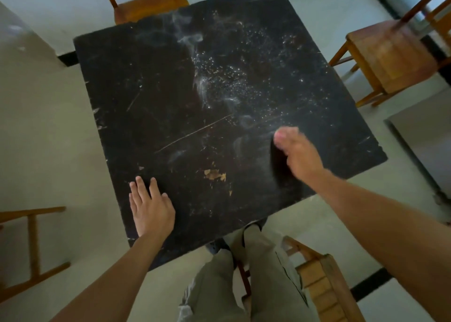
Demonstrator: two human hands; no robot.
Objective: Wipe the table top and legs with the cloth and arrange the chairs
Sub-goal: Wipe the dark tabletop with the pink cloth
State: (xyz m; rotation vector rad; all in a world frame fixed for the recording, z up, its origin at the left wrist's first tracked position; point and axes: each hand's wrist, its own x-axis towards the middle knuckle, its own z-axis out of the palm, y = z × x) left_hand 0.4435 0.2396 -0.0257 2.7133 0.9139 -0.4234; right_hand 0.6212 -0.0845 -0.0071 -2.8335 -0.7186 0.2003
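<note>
A square black table [170,82] fills the middle of the view, its top scratched and speckled with white dust and smears. My left hand [151,209] lies flat on the near left part of the top, fingers spread, holding nothing. My right hand [296,154] is over the near right part of the top, blurred, pressing a dark cloth [279,165] against the surface. The cloth shows only as a dark patch under and left of the palm. The table legs are hidden beneath the top.
Wooden chairs stand around the table: one at the far side [146,4], one at the right [390,53], one close by my right leg [327,285], and part of one at the left [31,243]. Pale tiled floor [48,150] surrounds the table. A grey surface [427,146] sits at the right edge.
</note>
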